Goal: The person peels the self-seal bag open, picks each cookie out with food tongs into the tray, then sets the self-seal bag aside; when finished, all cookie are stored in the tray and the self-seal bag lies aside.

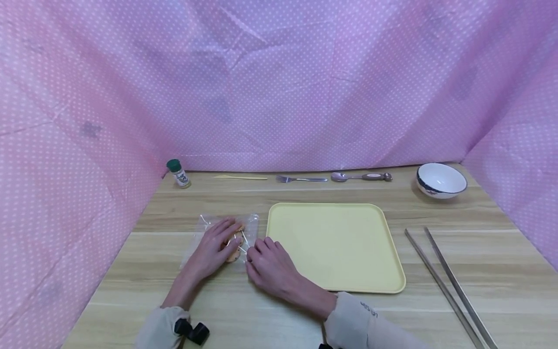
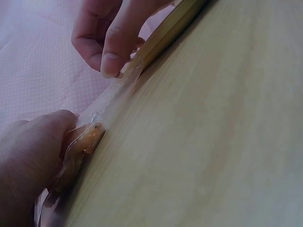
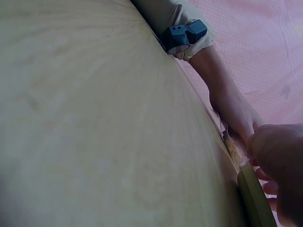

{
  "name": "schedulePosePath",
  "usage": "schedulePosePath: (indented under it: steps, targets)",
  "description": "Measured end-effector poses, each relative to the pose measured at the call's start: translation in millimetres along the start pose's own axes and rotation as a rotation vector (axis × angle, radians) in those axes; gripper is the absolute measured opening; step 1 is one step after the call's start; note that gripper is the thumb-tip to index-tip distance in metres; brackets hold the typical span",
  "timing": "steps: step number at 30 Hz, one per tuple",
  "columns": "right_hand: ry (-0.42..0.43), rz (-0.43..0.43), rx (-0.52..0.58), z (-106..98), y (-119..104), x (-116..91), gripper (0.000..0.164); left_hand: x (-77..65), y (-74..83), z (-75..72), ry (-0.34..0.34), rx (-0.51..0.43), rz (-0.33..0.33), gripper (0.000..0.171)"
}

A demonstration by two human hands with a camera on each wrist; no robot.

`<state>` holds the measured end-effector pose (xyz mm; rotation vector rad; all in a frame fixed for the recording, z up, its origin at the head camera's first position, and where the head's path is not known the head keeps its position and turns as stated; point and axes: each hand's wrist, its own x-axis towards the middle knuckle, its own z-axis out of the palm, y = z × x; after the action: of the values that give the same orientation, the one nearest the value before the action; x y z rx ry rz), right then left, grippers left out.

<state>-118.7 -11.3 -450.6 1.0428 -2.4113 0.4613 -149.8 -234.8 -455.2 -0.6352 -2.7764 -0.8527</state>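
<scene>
A clear plastic bag [image 1: 250, 224] lies flat on the table, left of the tray. Orange-brown pieces [image 1: 234, 254] show through it with thin white lines across them; their kind is unclear. My left hand [image 1: 212, 252] lies over the bag, thumb and fingers to either side of the pieces, holding it. In the left wrist view the pieces [image 2: 87, 139] bulge beside the left hand [image 2: 33, 158]. My right hand [image 1: 272, 266] pinches the bag's right edge with curled fingers. The left wrist view shows the right hand's [image 2: 116, 35] thumb tip at the film.
A pale yellow tray [image 1: 335, 247] sits right of the bag. Behind are a green-capped jar [image 1: 178, 173], a thin yellow stick [image 1: 240, 177], a fork [image 1: 301, 179] and a spoon [image 1: 361, 177]. To the right are a white bowl [image 1: 441, 180] and two metal rods [image 1: 444, 286].
</scene>
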Motion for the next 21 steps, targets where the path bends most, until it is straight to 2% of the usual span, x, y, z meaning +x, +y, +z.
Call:
schedulePosePath:
  steps: [5,21]
  targets:
    - [0.006,0.004,0.008,-0.7,0.5,-0.7,0.009,0.6,0.1,0.0,0.004,-0.006,0.014,0.048]
    - [0.014,0.049,0.024,-4.4,3.3,-3.9,0.01,1.3,0.0,-0.9,-0.014,-0.019,-0.021,0.048]
